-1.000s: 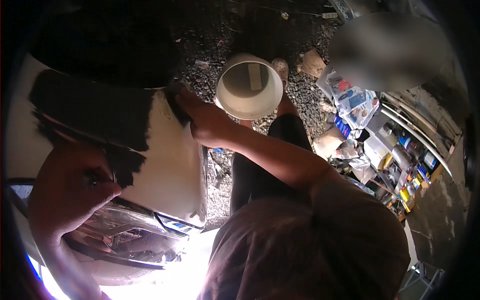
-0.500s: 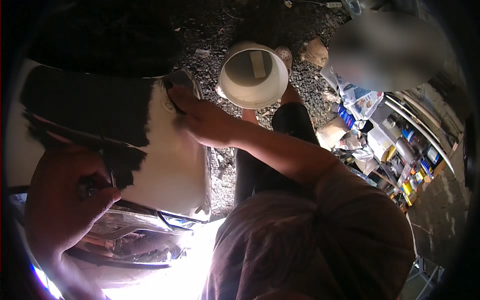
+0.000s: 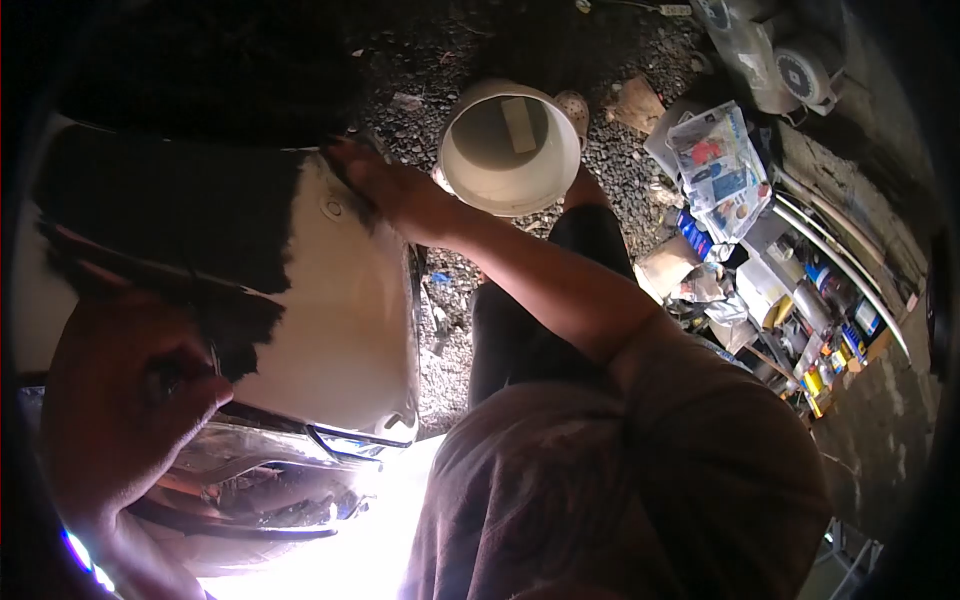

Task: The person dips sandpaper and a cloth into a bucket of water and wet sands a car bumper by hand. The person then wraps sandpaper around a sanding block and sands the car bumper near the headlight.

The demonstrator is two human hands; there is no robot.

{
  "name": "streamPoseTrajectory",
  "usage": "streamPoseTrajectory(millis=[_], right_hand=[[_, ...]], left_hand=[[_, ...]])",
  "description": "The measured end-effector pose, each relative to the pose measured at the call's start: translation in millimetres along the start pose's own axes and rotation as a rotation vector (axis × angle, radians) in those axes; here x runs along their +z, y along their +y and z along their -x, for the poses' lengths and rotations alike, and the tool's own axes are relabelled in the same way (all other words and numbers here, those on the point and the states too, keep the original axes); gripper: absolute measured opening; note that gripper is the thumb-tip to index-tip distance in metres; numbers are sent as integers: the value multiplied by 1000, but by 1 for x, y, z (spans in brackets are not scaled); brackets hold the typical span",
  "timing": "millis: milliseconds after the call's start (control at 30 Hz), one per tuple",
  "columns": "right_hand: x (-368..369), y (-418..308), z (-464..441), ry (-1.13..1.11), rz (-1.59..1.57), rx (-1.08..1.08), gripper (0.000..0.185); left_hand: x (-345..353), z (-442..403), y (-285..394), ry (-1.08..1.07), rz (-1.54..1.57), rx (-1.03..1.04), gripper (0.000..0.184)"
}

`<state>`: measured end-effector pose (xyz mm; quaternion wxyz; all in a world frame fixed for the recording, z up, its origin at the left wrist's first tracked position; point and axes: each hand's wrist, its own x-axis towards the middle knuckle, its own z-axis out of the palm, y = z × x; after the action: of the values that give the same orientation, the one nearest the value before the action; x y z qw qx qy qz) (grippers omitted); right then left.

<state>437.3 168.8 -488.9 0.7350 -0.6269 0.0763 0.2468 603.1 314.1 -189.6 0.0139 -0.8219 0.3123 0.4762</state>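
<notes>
1. While the right hand (image 3: pixel 405 200) lies at the upper edge of the cream, smooth vehicle panel (image 3: pixel 345 330), its fingers reach out along the corner, beside a small round mark; whether they grip anything dark beneath, I can't tell.

2. Over to the left hand (image 3: pixel 125 385), and it's low by the lamp end: fingers curled, thumb out, a thin edge showing next to it. Gripping or merely bent? Can't tell. Being spread apart, the hands probably give the body a steady lean.

3. The panel sits left of the legs, side-on to the person, with a broad, ragged-edged, dark grey patch (image 3: pixel 170 210) across it.

4. And here's the round, off-white bucket (image 3: pixel 470 180), mouth up between the speckled, pale shoes (image 3: pixel 572 112), presumably there for easy reach; a pale, rectangular strip (image 3: pixel 519 124) shows inside.

5. Down at the surface: dark, loose gravel (image 3: pixel 625 170), with a brown, crumpled scrap (image 3: pixel 635 103) near a shoe.

6. Out to the right, printed newspaper sheets (image 3: pixel 720 170) lie by heaped cans and packets, alongside a long, pale, curved pipe (image 3: pixel 850 275). Fierce white light floods the bottom.
</notes>
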Motion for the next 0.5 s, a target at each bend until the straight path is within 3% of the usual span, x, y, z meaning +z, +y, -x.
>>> streamPoseTrajectory(millis=[67, 133, 233, 300, 400, 433, 500], right_hand=[[10, -15, 17, 58, 101, 27, 60], [11, -24, 19, 98, 211, 44, 58], [7, -22, 23, 163, 166, -110, 50], [-4, -33, 24, 45, 323, 186, 42], [-8, -18, 29, 382, 302, -168, 33], [-14, -19, 35, 406, 305, -165, 32], [-29, -38, 48, 408, 247, -164, 32]], left_hand=[[-3, -1, -1, -37, -78, 23, 25], [-4, 0, -3, -62, 50, -60, 25], [-4, -1, -6, -39, 35, -11, 25], [-6, -10, -3, -113, 64, -24, 25], [-23, -20, 14, -295, 177, -165, 26], [-33, -10, 19, -308, 205, -226, 28], [-15, 3, 7, 72, 40, -25, 45]])
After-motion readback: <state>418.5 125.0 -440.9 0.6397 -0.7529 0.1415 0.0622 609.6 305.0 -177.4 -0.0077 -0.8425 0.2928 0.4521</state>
